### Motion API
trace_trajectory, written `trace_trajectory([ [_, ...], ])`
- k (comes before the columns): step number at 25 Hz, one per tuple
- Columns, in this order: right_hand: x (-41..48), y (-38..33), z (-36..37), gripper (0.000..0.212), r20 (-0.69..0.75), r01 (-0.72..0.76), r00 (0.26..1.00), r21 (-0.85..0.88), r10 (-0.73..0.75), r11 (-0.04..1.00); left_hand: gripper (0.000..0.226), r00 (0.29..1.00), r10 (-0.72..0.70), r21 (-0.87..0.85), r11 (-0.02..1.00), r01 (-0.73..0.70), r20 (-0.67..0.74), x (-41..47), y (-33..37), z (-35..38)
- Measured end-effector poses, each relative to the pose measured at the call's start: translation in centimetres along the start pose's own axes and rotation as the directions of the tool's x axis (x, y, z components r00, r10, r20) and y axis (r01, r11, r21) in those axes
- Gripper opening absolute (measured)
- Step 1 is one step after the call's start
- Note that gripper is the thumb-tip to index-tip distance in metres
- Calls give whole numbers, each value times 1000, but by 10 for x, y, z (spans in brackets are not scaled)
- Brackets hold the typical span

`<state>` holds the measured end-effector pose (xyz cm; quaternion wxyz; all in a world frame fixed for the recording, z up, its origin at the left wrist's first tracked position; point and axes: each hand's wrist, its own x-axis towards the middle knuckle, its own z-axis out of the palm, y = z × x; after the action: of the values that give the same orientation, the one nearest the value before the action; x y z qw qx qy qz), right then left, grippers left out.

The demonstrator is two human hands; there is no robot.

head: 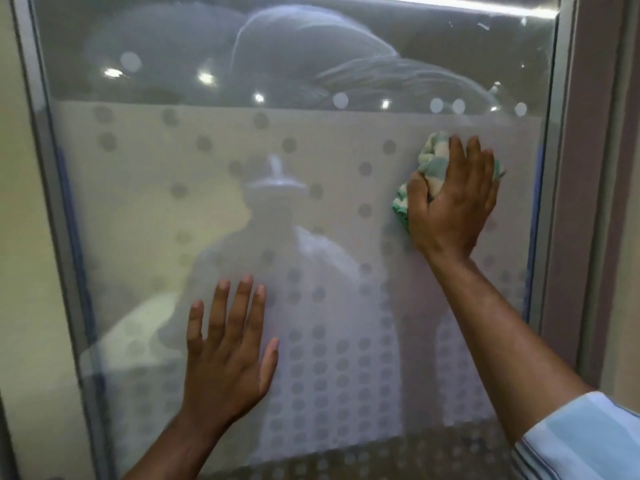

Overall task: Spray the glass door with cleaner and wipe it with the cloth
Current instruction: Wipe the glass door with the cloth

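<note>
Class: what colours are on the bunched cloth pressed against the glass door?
Green and white patches on the bunched cloth, seen in the head view.

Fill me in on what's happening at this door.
A person is wiping the glass door. The right hand presses a bunched green and white cloth against the pane near its right edge. The left hand lies flat and open lower down. Curved smears show across the upper glass. No spray bottle is in view.

Setting: likely an office or similar commercial interior. Evidence: large glass door (pixel 242 202) in a slim metal frame (pixel 554 168), with a frosted privacy band and a graded dot pattern. Several small ceiling spotlights (pixel 206 77) reflect in the clear upper pane. Plain pale walls (pixel 20 271) on either side.
</note>
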<state>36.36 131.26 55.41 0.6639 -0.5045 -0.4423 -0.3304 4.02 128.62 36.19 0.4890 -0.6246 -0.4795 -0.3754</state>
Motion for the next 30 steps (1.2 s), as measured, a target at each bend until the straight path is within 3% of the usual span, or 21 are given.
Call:
trace_trajectory([
  [8,8,-71,11,75,20,32,999,-5,-32,999,84,998,54,-61,997,-52,25,9,-24,-14],
  [22,-45,-234,38,74,96,253,963,3,-252,968,75,985,-131,64,988,139,-114,64,-201,-50],
  [30,-100,-296,47,77,202,438,881,-5,-428,899,75,990,-84,-83,994,75,-113,58,-229,-49],
])
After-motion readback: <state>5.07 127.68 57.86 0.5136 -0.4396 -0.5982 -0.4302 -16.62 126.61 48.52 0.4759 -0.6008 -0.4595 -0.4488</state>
